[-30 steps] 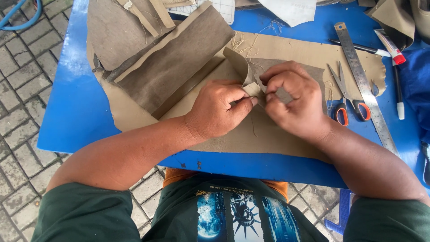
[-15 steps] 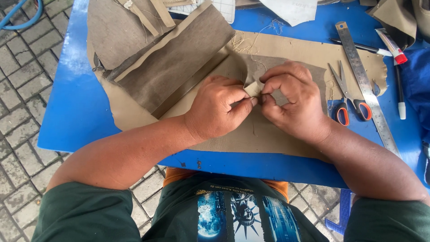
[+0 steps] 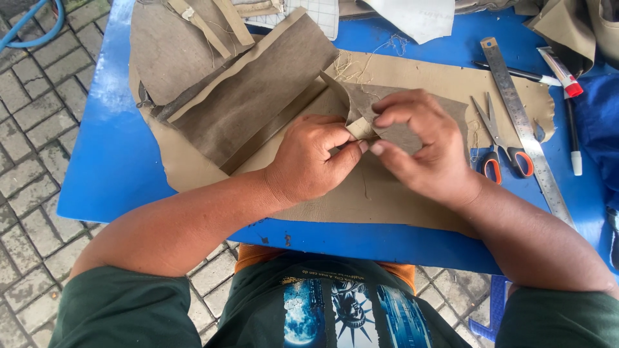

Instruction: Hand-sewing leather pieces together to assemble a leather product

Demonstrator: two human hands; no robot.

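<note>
Two bare hands fold a small strip of tan leather over a blue desk.

The left hand (image 3: 309,158) and right hand (image 3: 422,145) meet at the middle of the desk (image 3: 97,161), fingers of both pressed together, pinching a small folded leather piece (image 3: 361,125) between thumbs and fingertips. The piece sits just above a large tan leather sheet (image 3: 387,200) spread on the desk. A darker brown leather panel (image 3: 251,96) lies up and to the left. To the right lie orange-handled scissors (image 3: 500,145), a metal ruler (image 3: 525,129), and a red-capped marker (image 3: 560,72).
</note>
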